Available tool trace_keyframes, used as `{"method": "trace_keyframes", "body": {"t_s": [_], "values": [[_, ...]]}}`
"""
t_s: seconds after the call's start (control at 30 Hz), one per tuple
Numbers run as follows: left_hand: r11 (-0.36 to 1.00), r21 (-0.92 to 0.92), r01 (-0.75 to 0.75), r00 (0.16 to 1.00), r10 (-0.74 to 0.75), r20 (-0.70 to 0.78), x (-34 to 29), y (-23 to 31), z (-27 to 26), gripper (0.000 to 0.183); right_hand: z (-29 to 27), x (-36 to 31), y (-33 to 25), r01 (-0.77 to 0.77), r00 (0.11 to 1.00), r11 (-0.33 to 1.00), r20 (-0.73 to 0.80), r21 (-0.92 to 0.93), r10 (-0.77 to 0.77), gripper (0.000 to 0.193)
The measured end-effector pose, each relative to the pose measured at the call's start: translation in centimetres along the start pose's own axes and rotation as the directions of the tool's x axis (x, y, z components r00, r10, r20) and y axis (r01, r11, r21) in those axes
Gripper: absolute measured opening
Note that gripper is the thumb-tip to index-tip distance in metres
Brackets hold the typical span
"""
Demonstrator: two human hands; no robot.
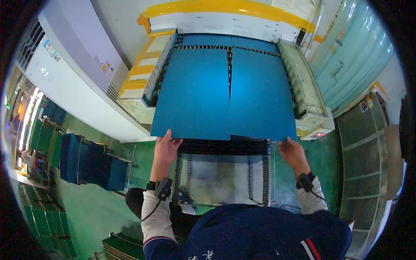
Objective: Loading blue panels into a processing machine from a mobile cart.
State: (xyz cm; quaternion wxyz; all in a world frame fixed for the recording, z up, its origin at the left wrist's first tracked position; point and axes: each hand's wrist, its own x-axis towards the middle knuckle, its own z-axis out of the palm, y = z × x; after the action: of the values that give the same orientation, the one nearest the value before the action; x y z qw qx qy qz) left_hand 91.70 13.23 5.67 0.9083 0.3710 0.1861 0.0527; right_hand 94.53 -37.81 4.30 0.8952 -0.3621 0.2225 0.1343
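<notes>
Two flat blue panels lie side by side on a roller conveyor (229, 65), a narrow gap between them. My left hand (166, 147) pinches the near left corner of the left panel (195, 91), thumb on top and fingers curled at the edge. At the near right corner of the right panel (262, 93), my right hand (294, 152) has its fingers closed on the edge; part of that grip is hidden under the panel. Below the panels' near edges stands a slotted rack (263, 182) with dark panels in its far part. Farther back, more blue panels (206, 40) come from under the machine's cover.
Conveyor side housings (138, 82) (310, 86) flank the panels. A tall white cabinet (82, 82) stands to the left, beside racks of blue panels (93, 162). On the right are a grey mesh rack (362, 151) and a clear plastic curtain (353, 56). Stacked boards (123, 247) sit at lower left.
</notes>
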Motion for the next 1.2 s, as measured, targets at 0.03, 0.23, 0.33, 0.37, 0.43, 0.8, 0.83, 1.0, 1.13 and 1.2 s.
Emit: {"method": "trace_keyframes", "body": {"t_s": [0.03,0.23,0.33,0.37,0.43,0.8,0.83,1.0,1.13,1.2], "values": [[1.000,0.004,-0.007,1.000,0.007,0.015,0.6,0.1,-0.1,0.026,0.0,0.4,-0.1,0.014,1.000,1.000,0.000,0.013,-0.014,0.015],[0.999,0.034,-0.016,0.996,0.013,0.083,3.7,0.3,-1.5,0.027,1.8,1.0,-0.4,0.042,0.999,0.998,-0.033,-0.046,-0.043,0.009],[1.000,0.020,0.020,0.995,-0.022,0.095,4.2,0.5,-1.0,0.028,1.6,0.8,-0.9,0.040,0.998,0.999,-0.040,-0.035,-0.041,0.008],[0.999,0.011,0.035,0.994,-0.036,0.101,4.4,0.5,-0.9,0.028,1.1,1.0,-1.1,0.034,0.999,0.999,-0.030,-0.030,-0.035,0.009],[1.000,0.009,0.021,0.996,-0.022,0.090,4.9,0.4,-1.2,0.027,0.8,1.4,-1.3,0.018,1.000,1.000,-0.004,-0.023,-0.018,0.009],[1.000,0.000,0.013,0.996,-0.013,0.089,5.9,0.5,-0.4,0.027,0.4,2.7,-1.5,0.049,0.999,0.994,0.013,-0.093,-0.048,0.011],[1.000,-0.003,0.014,0.996,-0.014,0.091,6.0,0.5,-0.3,0.027,0.4,2.8,-1.5,0.053,0.998,0.993,0.018,-0.103,-0.052,0.011],[1.000,0.007,0.003,0.996,-0.004,0.091,6.3,0.4,-0.6,0.026,0.3,3.0,-1.6,0.027,0.999,0.996,0.024,-0.082,-0.026,0.010],[1.000,0.012,0.006,0.998,-0.006,0.057,6.4,0.5,-0.4,0.025,0.0,3.3,-1.7,0.036,0.999,0.996,0.013,-0.081,-0.035,0.009],[1.000,0.009,0.006,0.999,-0.007,0.043,6.4,0.5,-0.2,0.023,0.1,3.3,-1.8,0.034,0.999,0.996,0.031,-0.082,-0.031,0.009]]}}
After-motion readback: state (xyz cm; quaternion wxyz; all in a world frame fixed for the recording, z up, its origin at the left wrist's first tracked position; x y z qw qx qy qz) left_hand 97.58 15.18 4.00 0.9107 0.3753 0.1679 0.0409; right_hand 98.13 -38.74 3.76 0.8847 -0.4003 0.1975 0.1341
